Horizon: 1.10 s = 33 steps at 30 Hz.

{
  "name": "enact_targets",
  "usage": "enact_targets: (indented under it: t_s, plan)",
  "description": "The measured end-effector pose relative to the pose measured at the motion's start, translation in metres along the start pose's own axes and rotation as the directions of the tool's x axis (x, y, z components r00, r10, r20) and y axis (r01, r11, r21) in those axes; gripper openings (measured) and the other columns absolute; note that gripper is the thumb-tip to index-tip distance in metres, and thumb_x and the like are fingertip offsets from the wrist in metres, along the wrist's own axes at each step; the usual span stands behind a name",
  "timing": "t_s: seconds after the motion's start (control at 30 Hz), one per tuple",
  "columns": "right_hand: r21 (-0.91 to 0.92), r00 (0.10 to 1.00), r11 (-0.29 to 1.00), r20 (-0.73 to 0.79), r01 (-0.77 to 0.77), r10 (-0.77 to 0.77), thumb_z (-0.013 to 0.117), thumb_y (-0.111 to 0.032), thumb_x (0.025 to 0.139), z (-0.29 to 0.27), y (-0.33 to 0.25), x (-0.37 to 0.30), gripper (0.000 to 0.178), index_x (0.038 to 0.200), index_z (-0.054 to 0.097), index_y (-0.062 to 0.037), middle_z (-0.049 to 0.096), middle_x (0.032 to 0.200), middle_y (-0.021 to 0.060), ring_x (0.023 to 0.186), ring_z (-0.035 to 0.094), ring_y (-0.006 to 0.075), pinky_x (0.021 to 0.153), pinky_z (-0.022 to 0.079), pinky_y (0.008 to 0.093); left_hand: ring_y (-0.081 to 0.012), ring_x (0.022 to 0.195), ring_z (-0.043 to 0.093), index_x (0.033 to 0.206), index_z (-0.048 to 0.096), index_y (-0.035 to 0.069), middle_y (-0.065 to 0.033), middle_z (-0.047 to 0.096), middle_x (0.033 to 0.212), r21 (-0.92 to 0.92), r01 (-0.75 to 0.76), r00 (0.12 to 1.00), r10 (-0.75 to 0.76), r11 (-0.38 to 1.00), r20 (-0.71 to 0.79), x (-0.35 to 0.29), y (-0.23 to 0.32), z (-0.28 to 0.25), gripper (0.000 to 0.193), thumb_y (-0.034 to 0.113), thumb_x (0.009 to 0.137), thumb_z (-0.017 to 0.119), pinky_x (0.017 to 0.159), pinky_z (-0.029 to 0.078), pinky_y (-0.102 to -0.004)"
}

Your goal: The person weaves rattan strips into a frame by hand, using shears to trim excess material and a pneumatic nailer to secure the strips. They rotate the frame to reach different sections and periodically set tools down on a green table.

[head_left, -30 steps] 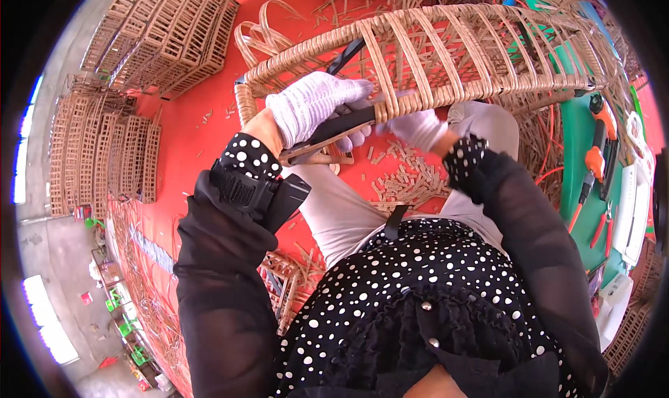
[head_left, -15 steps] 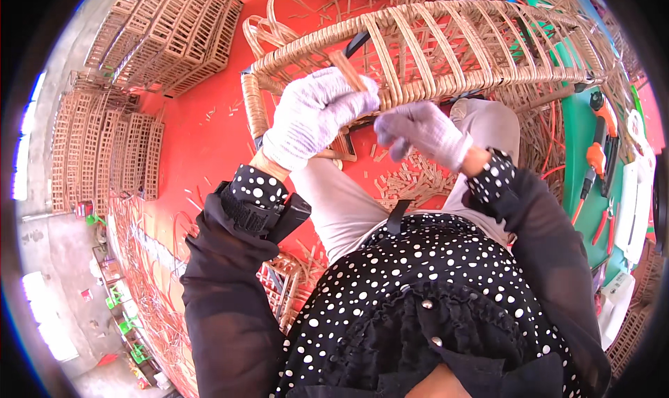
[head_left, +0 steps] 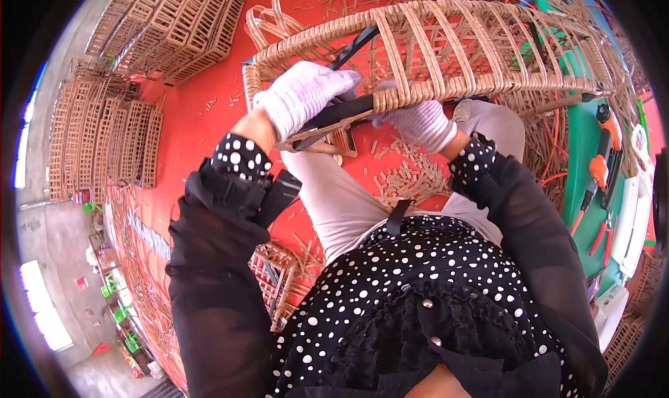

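A long woven frame (head_left: 424, 53) stretches across the space in front of my knees, its right end reaching over the edge of a green work surface (head_left: 577, 140). Tan, straw-like strips are wound tightly round its two long rails, coil against coil, giving them a ribbed, slightly glossy look. Flat double bands run slantwise from rail to rail, well spaced, with looser crossed lattice visible behind them. Toward the left, the near rail's winding stops and a bare black stretch (head_left: 352, 110) shows, smooth and dark beside the honey-coloured wrap. A black crossbar (head_left: 354, 48) slants between the rails, and loose strip loops (head_left: 279, 15) curl up beyond the left end.

My left hand (head_left: 306, 97), in a pale lilac knit glove, is closed on the bare part of the near rail. My gloved right hand (head_left: 424, 124) is just under the wrapped edge, its fingers partly hidden and blurred; I cannot tell whether they pinch anything. Short strip cuttings (head_left: 411, 178) litter the red floor (head_left: 202, 137) below.
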State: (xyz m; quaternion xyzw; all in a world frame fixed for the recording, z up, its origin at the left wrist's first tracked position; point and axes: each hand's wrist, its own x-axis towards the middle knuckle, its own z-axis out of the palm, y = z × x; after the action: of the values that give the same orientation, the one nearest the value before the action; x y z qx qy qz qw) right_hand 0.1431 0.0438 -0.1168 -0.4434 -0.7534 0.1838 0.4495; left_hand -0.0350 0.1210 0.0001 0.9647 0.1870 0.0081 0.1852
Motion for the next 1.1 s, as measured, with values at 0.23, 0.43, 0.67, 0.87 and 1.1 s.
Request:
enact_targets:
  t_s: [0.23, 0.43, 0.67, 0.87, 1.1]
  plan:
    - [0.183, 0.998, 0.981, -0.022, 0.058, -0.055, 0.069, -0.026, 0.072, 0.0, 0.029, 0.035, 0.025, 0.088, 0.065, -0.0059, 0.063, 0.072, 0.0106, 0.067, 0.062, 0.0227, 0.061, 0.048, 0.0323, -0.0156, 0.063, 0.062, 0.112, 0.058, 0.012, -0.0039, 0.064, 0.074, -0.33, 0.179, 0.939, -0.06, 0.927, 0.339, 0.022, 0.002, 0.001, 0.026, 0.018, 0.087, 0.05, 0.058, 0.051, -0.0261]
    - [0.622, 0.993, 0.774, 0.089, -0.114, 0.074, 0.068, -0.018, 0.073, -0.01, 0.02, 0.033, 0.024, 0.093, 0.064, -0.0051, 0.064, 0.076, 0.0093, 0.067, 0.063, 0.0175, 0.06, 0.048, 0.0288, -0.0151, 0.074, 0.062, 0.103, 0.063, 0.008, -0.0077, 0.064, 0.084, -0.255, -0.139, 0.985, 0.159, 0.957, 0.062, 0.021, -0.005, 0.007, 0.022, 0.012, 0.085, 0.053, 0.068, 0.05, -0.0263]
    - [0.068, 0.796, 0.803, 0.202, -0.592, 0.57, 0.061, -0.015, 0.08, -0.034, -0.022, -0.019, 0.013, 0.089, 0.063, -0.005, 0.063, 0.082, 0.0103, 0.073, 0.06, 0.0205, 0.063, 0.047, 0.0287, -0.0131, 0.084, 0.061, 0.091, 0.066, 0.001, -0.0076, 0.064, 0.088, -0.587, 0.053, 0.969, -0.183, 0.808, -0.165, 0.001, -0.002, 0.016, 0.019, 0.014, 0.082, 0.058, 0.076, 0.048, -0.0268]
    - [0.042, 0.932, 0.931, 0.032, -0.361, 0.36, 0.065, -0.011, 0.077, -0.062, -0.02, -0.085, 0.014, 0.088, 0.062, -0.0036, 0.063, 0.079, 0.0102, 0.072, 0.061, 0.0202, 0.064, 0.048, 0.0294, -0.0099, 0.081, 0.06, 0.09, 0.066, -0.001, -0.0055, 0.065, 0.087, -0.752, 0.213, 0.926, -0.375, 0.624, -0.048, -0.008, 0.03, 0.004, 0.018, 0.013, 0.081, 0.061, 0.073, 0.048, -0.0259]
    - [-0.347, 0.891, 0.822, -0.219, -0.452, 0.397, 0.066, -0.011, 0.075, -0.133, -0.011, -0.135, 0.014, 0.088, 0.062, -0.0041, 0.064, 0.084, 0.0116, 0.077, 0.062, 0.0267, 0.069, 0.049, 0.0328, -0.026, 0.083, 0.062, 0.097, 0.063, 0.002, -0.0123, 0.064, 0.09, -0.128, -0.05, 0.923, -0.003, 0.99, -0.385, -0.022, 0.042, 0.019, 0.029, 0.017, 0.073, 0.071, 0.073, 0.05, -0.03]
